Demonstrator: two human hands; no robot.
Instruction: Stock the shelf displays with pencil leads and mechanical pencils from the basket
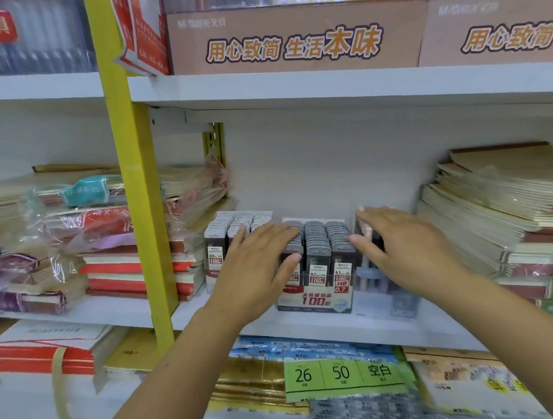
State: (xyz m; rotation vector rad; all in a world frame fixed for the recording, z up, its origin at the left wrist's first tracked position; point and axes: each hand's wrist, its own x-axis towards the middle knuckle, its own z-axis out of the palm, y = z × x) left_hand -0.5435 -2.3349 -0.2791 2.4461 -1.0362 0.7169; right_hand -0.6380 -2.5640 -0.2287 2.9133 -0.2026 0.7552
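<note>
My L hand & R hand spread, gripping nothing: I should nudge the lead display evenly, square w/ shelf front edge.

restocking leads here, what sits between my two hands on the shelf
In the head view, rows of 0.7 pencil lead packs in their display box stand between the left hand and the right hand.

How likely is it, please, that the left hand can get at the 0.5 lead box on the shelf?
Likely yes: the open left hand is right at the 0.5 lead box, fingertips over its top rows, with nothing between them.
</note>
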